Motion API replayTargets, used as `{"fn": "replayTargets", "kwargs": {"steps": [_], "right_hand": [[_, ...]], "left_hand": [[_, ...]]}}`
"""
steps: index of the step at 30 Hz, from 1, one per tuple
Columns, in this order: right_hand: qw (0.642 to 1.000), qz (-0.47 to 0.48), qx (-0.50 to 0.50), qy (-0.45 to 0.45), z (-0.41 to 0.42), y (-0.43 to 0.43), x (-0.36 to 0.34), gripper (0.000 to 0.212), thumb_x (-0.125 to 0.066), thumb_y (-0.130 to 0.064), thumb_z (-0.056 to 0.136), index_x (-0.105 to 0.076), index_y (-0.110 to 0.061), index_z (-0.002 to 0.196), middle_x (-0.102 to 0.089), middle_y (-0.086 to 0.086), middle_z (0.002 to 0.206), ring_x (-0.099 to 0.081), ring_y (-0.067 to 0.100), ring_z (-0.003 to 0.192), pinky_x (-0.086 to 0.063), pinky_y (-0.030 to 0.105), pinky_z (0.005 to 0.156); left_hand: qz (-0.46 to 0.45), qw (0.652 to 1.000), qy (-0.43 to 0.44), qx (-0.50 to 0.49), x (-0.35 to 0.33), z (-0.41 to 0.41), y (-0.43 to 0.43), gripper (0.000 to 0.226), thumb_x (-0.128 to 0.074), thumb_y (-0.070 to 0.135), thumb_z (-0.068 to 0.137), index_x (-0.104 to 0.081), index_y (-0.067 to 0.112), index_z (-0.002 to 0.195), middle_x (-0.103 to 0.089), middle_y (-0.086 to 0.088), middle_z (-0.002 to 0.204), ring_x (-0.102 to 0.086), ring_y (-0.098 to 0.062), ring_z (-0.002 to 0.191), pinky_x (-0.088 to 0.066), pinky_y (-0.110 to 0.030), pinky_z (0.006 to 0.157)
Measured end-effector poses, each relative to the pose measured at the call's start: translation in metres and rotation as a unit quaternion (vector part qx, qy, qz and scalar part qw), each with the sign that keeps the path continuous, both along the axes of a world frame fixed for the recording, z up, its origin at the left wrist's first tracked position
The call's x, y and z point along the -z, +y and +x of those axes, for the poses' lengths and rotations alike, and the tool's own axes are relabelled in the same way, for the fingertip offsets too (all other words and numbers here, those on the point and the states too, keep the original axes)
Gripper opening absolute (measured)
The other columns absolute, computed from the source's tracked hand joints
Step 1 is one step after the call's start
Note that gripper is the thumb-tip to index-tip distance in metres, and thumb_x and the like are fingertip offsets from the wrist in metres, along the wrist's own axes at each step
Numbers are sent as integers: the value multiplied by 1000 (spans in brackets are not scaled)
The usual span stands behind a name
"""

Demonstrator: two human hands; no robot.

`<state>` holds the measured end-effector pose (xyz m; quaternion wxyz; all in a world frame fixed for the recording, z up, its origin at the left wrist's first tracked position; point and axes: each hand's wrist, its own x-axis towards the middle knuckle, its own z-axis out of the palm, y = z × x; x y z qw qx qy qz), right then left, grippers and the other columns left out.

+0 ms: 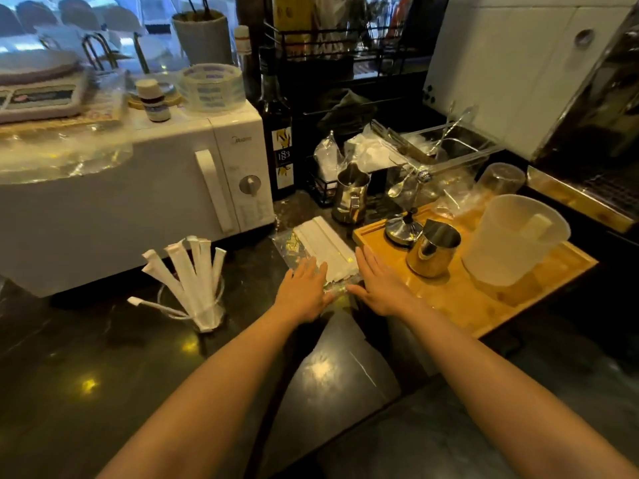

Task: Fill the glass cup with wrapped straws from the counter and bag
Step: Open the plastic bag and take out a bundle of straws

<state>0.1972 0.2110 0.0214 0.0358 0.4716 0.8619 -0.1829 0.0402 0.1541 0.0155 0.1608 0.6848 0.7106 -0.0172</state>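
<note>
The glass cup [198, 307] stands on the dark surface [86, 357] in front of the white microwave [138, 188], towards the left of the view. A bunch of wrapped straws [188, 271] sits in it, fanning out above the rim, and 1 of them leans far over to the left, almost level with the cup's edge. To the right of the cup, well apart from it, lies a clear plastic bag [294, 245] with more white wrapped straws [325, 248] packed side by side inside; it rests between the microwave's front corner and a wooden tray [484, 305].

Both hands are at the near end of that bag. The left hand [304, 292] lies flat, palm down, its fingers [313, 269] stretched out and resting on the plastic, gripping nothing. The right hand [378, 286] is likewise spread and flat, its fingers [364, 264] loose, its thumb side touching the bag's near corner and its outer edge just beside the tray.

On the tray stand a small steel jug [434, 252], a round metal lid [403, 229] and a frosted plastic pitcher [511, 240]. Behind the bag are another steel jug [351, 198] and a dark syrup bottle [280, 140].
</note>
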Motion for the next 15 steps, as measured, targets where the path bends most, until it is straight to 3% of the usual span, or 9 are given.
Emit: {"fn": "replayTargets", "kwargs": {"steps": [2, 6, 9, 15], "right_hand": [[1000, -12, 10, 7, 3, 0, 7, 77, -40, -43, 92, 8, -12, 144, 9, 13, 156, 6, 24, 144, -4, 36, 117], [1000, -22, 5, -1, 3, 4, 17, 78, -47, -33, 91, 5, -9, 144, 5, 14, 156, 1, 25, 144, -6, 34, 117], [1000, 4, -3, -12, 1, 6, 21, 71, -45, -22, 92, 1, -10, 144, 0, 14, 157, -4, 26, 144, -11, 34, 116], [995, 85, -44, -20, -3, 10, 24, 52, -36, -4, 92, -21, -11, 141, -21, 13, 152, -19, 28, 140, -28, 36, 110]], "left_hand": [[7, 1000, 6, -1, 6, 5, 1, 66, -38, 46, 90, -15, 11, 141, -14, -18, 153, -12, -32, 141, -19, -45, 113], [38, 999, 20, 4, 13, 15, 4, 48, -47, 39, 87, -38, 7, 121, -44, -18, 128, -41, -33, 117, -39, -40, 91], [52, 998, 29, 6, 15, 21, 7, 38, -49, 34, 87, -44, 6, 112, -49, -18, 119, -45, -33, 110, -41, -40, 85], [50, 992, 100, 54, 17, 30, 16, 28, -37, 15, 93, -42, 1, 117, -48, -19, 121, -44, -34, 112, -44, -41, 83]]}}
